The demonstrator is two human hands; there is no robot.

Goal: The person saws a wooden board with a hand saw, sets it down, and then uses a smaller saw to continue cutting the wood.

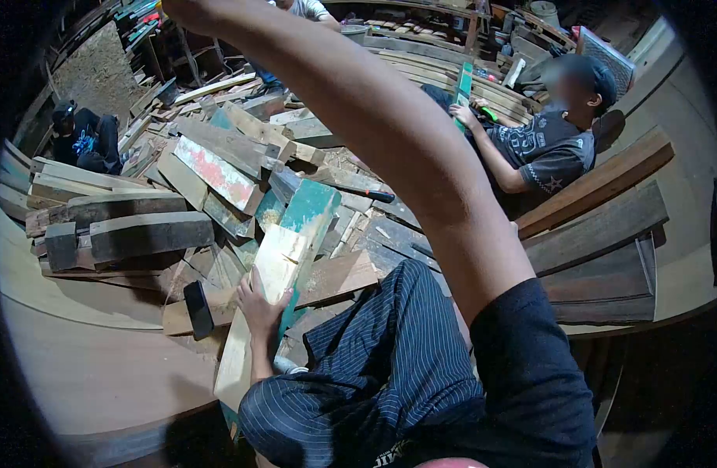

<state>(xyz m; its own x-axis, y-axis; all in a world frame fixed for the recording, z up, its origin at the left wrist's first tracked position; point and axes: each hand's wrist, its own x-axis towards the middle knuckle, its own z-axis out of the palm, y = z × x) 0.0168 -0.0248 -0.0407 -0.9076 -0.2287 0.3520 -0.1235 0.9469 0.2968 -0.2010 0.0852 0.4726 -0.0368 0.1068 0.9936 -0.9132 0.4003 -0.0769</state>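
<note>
My left hand (262, 306) grips a pale wooden board (276, 261), thumb at its right edge and fingers toward its left. The board slants beside my legs, against a green-painted board (310, 209). My right arm stretches up across the view from the lower right. At the top left edge, my right hand (183, 11) is only partly in view, and its fingers are hidden. A black phone (198, 310) leans near my left hand. Beyond the boards lies a tool with a black and orange handle (380, 196).
Timber pieces (152, 236) are piled ahead and to the left. At the right, a seated person (541, 148) holds a green piece (463, 90). Another person (87, 144) sits at the far left; a third is partly visible at the top. Curved planks (600, 222) stand at my right.
</note>
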